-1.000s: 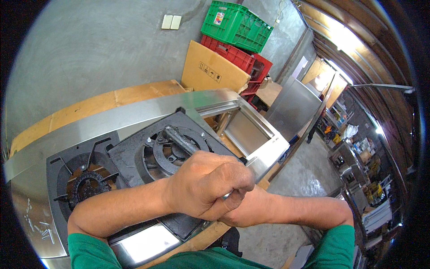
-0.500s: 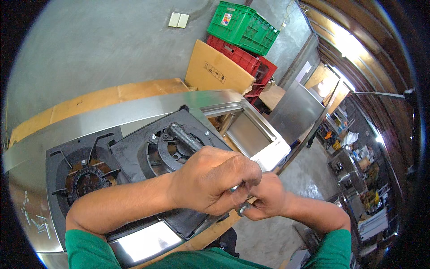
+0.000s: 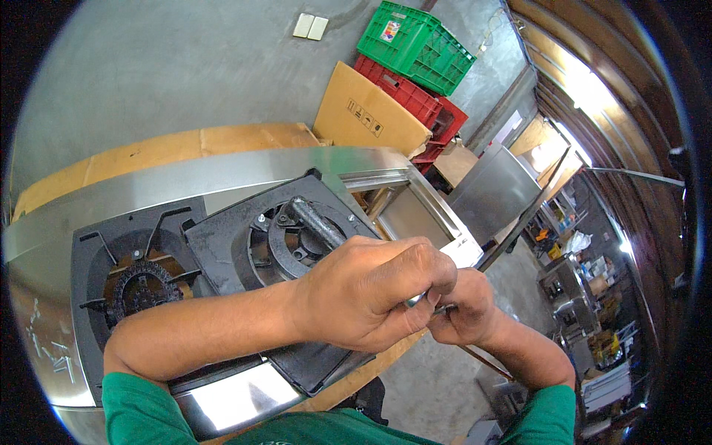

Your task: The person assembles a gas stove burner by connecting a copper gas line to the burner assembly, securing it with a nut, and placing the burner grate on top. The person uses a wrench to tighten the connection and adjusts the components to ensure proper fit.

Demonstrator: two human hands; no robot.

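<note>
- Grey wall [image 3: 185, 74] bears two pale switch plates [image 3: 310, 27]
- Green crate [image 3: 415, 46] sits atop red crates [image 3: 397, 87] — a cardboard panel [image 3: 371, 111] stands before them
- Brown ribbed ceiling [image 3: 630, 85] holds a bright lamp [image 3: 588, 85]
- Grey floor [image 3: 434, 378] — clutter [image 3: 604, 345] lines the right

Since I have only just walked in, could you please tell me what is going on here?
A person is holding both hands close together. The left hand is closed on a small shiny piece, mostly hidden; the right hand is curled beside it, its hold unclear. Behind them, a black burner top sits at an angle beside another burner. Small loose pieces lie at the left on the steel surface.
</note>
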